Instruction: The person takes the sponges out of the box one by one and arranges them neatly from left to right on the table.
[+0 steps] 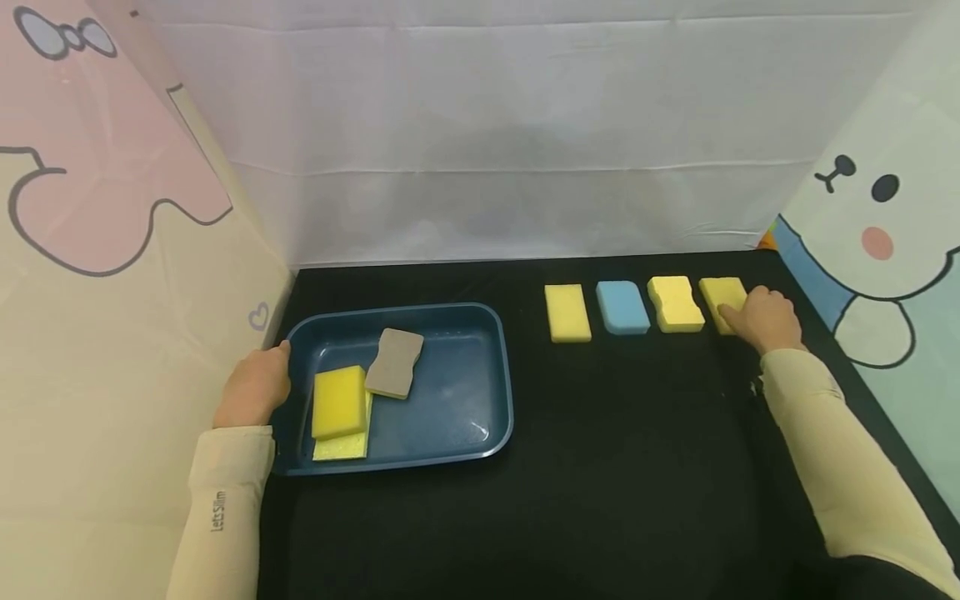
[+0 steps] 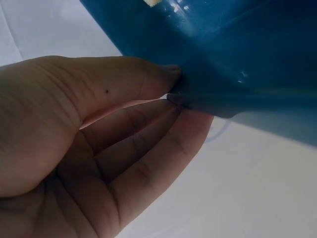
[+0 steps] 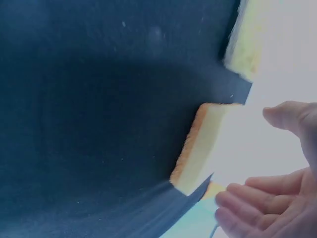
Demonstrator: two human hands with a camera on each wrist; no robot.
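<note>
At the left edge of the blue tray (image 1: 450,451), the left hand (image 1: 255,386) grips the rim; the left wrist view has its thumb and fingers (image 2: 109,129) pinching the tray (image 2: 213,49). The right hand (image 1: 768,321) is at the rightmost yellow sponge (image 1: 722,298) of a row. In the right wrist view that sponge (image 3: 198,153) has an orange-brown face, and the right hand (image 3: 282,193) is spread beside it, thumb apart from fingers. Inside the tray, a yellow sponge (image 1: 339,402) overlaps a flatter light-yellow one (image 1: 341,449), beside a grey wavy-edged sponge (image 1: 395,363).
Left of the right hand stand a wavy-edged yellow sponge (image 1: 676,305), a blue sponge (image 1: 622,307) and a plain yellow sponge (image 1: 567,314). The black table (image 1: 600,467) meets a white cloth (image 1: 480,150) behind and printed cloths at both sides.
</note>
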